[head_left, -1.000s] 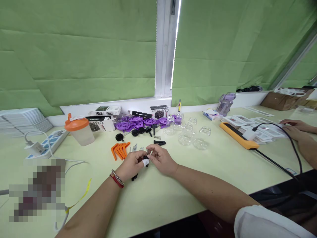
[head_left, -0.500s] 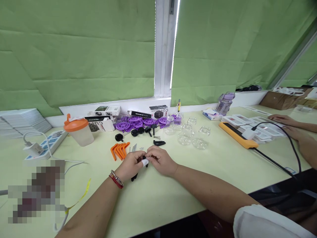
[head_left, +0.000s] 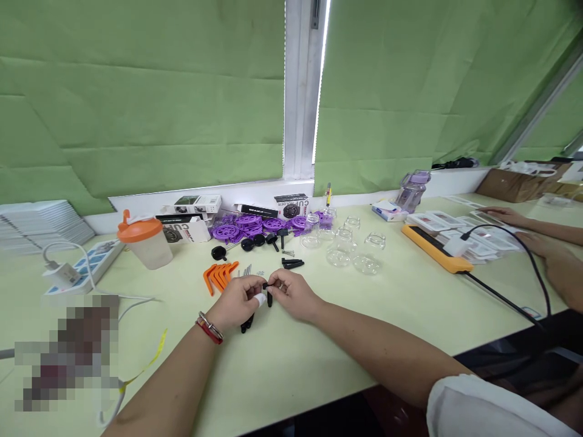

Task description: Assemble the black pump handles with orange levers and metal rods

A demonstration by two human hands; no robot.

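My left hand point(head_left: 241, 300), with a white wrap on its thumb, is closed in a pinch at a small black plastic part point(head_left: 269, 297). From the right, my right hand point(head_left: 294, 294) pinches the top of the same part, its fingertips close to the left ones. Below my left palm show the ends of several black rods point(head_left: 247, 324); whether they are held or lie on the table I cannot tell. Just beyond are orange bent pieces point(head_left: 221, 276), thin metal pins point(head_left: 246, 271), more black pieces point(head_left: 292, 263) and a spring point(head_left: 288, 253).
Purple openwork discs point(head_left: 249, 226), black round-headed parts point(head_left: 259, 240) and clear plastic cups point(head_left: 339, 255) spread along the back. An orange-lidded cup point(head_left: 143, 240) and a power strip point(head_left: 86, 267) stand left. An orange power strip point(head_left: 435, 250) lies right, near another person's hands point(head_left: 505, 215).
My hands have drawn slightly apart and the left has shifted a little left, so more of the black part shows between them. The other person's far hand has moved slightly left.
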